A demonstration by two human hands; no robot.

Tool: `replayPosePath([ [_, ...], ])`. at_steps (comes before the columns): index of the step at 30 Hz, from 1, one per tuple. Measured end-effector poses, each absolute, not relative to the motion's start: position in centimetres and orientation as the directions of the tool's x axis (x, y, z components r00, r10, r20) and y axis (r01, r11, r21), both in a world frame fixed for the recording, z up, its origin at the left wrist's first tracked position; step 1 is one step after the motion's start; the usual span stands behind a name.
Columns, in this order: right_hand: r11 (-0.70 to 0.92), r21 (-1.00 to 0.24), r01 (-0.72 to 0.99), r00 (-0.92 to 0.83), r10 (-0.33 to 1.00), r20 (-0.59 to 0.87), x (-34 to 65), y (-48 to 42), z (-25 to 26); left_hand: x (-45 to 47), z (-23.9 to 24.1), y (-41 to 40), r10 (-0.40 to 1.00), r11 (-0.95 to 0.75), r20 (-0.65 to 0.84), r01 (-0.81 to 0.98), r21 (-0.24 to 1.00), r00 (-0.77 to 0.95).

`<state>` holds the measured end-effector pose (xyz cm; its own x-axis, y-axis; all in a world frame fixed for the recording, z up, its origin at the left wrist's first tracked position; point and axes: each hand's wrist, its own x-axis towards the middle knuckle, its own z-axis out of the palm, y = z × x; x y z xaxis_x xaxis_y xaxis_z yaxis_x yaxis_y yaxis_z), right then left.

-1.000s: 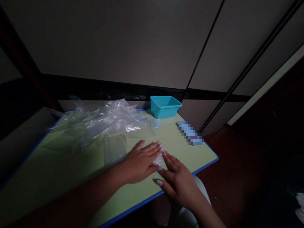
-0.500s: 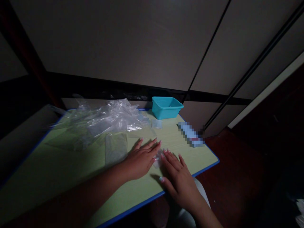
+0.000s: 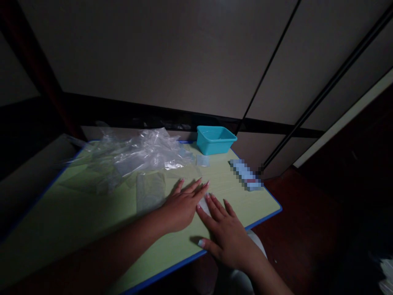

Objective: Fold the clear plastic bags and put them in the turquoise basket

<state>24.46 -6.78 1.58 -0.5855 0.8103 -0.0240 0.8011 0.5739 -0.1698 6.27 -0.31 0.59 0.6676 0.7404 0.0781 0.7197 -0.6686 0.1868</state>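
My left hand [image 3: 183, 203] lies flat on the table, fingers stretched out and pointing to the right. Beside it, my right hand [image 3: 223, 224] is also spread flat, its fingertips on or close to a small whitish, see-through piece [image 3: 204, 205]. That piece shows only between the two hands, the rest being covered by fingers. Left of my left hand lies a flat clear plastic bag [image 3: 150, 190]. A small pale blue square packet [image 3: 202, 160] rests beyond my fingertips.
A heap of crumpled clear plastic bags [image 3: 150, 149] covers the back left of the yellow-green table [image 3: 172, 254], which has a blue edge. A turquoise plastic tub [image 3: 216, 141] stands at the back. A blurred light blue object [image 3: 245, 174] lies on the right. Behind are cabinet panels [image 3: 168, 53].
My right hand has slid a little to the left, closer to my left hand, and covers more of the small piece. My left hand stays nearly in place.
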Motion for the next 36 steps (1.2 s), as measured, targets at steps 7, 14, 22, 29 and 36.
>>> replayPosePath([
  [7,0.593,-0.323,0.738,-0.627,0.779,-0.002,25.8,-6.9,2.3,6.2,0.3,-0.1,0.744,-0.665,0.110,0.716,0.212,0.659],
  [14,-0.128,-0.891,0.436,0.021,0.991,-0.132,27.9,-1.1,2.2,6.3,0.1,0.1,0.750,-0.658,0.140,0.709,0.252,0.646],
  [22,-0.308,-0.842,0.442,-0.133,0.906,-0.401,27.0,1.8,3.3,6.2,0.2,0.1,0.749,-0.659,0.147,0.702,0.270,0.646],
  [29,-0.187,-0.726,0.662,-0.177,0.902,-0.394,24.3,3.4,3.9,6.3,0.0,0.1,0.770,-0.637,0.162,0.727,0.256,0.617],
  [36,-0.010,-0.551,0.835,-0.233,0.899,-0.370,23.2,3.8,4.5,6.3,0.0,0.1,0.783,-0.620,0.155,0.736,0.272,0.603],
])
